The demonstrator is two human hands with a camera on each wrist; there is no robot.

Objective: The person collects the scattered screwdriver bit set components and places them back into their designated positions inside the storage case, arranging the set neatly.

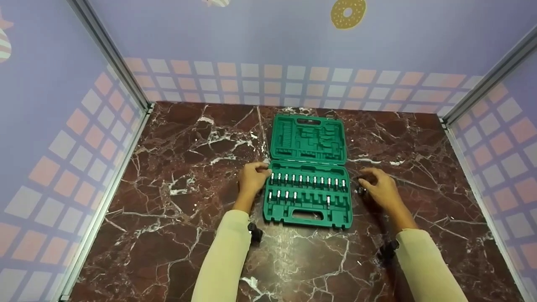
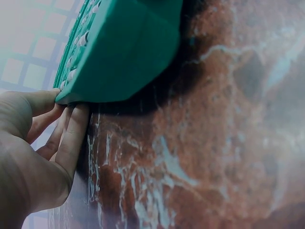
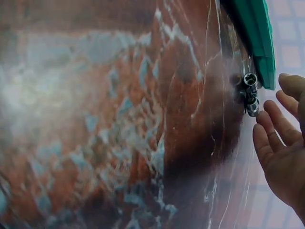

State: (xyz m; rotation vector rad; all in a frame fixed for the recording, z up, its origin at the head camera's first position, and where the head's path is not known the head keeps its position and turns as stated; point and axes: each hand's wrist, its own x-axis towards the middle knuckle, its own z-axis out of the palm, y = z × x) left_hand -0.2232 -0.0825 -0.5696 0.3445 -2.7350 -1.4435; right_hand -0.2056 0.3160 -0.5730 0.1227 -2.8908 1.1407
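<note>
A green socket case (image 1: 308, 157) lies unfolded on the marbled tabletop, its moulded lid spread toward the back wall. Chrome sockets (image 1: 301, 180) fill the upper row of its tray; a few stand at the left of the lower row, and a lone socket (image 1: 328, 201) sits farther right among vacant slots. My left hand (image 1: 251, 181) pinches the tray's left edge, thumb on the rim and fingers at the underside (image 2: 71, 129). Beside the case's right edge, small chrome socket pieces (image 3: 251, 94) lie together on the table. My right hand (image 1: 381, 189) hovers just by them, fingers loosely bent, holding nothing.
Lilac panels with a printed tile pattern (image 1: 272, 77) enclose the table at the back and both sides. Metal frame strips (image 1: 113, 167) run along the side edges. Dark wrist cameras (image 1: 254, 232) are strapped to both wrists.
</note>
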